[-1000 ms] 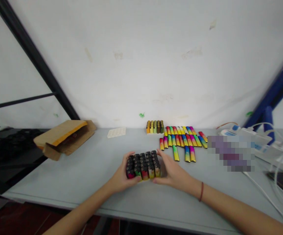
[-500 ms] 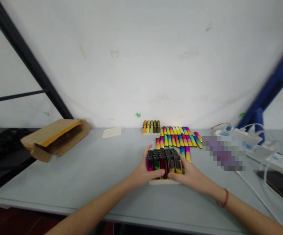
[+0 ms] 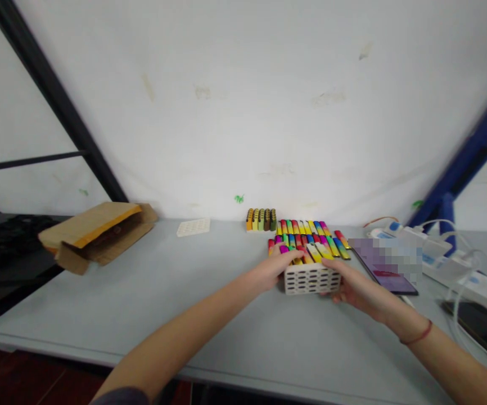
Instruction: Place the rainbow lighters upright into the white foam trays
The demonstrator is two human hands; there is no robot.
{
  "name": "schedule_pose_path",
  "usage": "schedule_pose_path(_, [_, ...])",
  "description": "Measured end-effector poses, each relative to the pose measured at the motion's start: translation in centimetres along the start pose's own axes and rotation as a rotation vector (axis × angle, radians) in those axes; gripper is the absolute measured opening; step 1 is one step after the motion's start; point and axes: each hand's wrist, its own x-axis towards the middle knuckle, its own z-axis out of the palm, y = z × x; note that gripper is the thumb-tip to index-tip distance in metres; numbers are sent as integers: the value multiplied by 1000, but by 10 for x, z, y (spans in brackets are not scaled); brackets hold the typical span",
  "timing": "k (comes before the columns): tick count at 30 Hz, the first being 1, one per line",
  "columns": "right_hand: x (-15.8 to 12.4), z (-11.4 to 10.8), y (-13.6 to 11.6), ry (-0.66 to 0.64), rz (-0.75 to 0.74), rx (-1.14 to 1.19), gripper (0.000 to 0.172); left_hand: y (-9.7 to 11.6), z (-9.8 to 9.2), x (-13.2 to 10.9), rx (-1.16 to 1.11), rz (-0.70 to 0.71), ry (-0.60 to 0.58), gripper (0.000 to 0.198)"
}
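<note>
My left hand (image 3: 274,266) is closed on the left side of a white perforated tray (image 3: 312,280), its thumb along the upper edge by the lighters. My right hand (image 3: 351,284) grips the tray's right side. The tray is tipped away from me, so its slotted underside faces me. Rainbow-coloured lighters (image 3: 313,253) lie just beyond its upper edge; whether all of them still sit in the tray cannot be made out. Behind it, more multicoloured lighters (image 3: 301,227) lie side by side in rows on the table. A block of upright lighters (image 3: 261,220) stands at their left.
A flat white perforated piece (image 3: 193,227) lies near the wall. An open brown paper bag (image 3: 95,230) rests on the table's left. At right are a partly blurred tablet-like device (image 3: 374,259), a power strip (image 3: 475,281) with cables, and a dark phone (image 3: 483,326).
Both hands have tilted the lighter-filled tray from upright to tipped forward and moved it to the right, towards the lighter rows. Its underside now faces me.
</note>
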Motion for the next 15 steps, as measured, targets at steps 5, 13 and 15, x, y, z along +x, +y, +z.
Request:
schedule_pose_path(5, [5, -10, 7, 37, 0, -14, 46, 2, -1, 15, 19, -98, 9, 52])
schedule_pose_path(13, [1, -21, 1, 309, 62, -260, 59, 9, -11, 22, 810, 241, 88, 51])
schedule_pose_path(15, [1, -23, -1, 334, 21, -353, 62, 8, -12, 24, 964, 341, 85, 46])
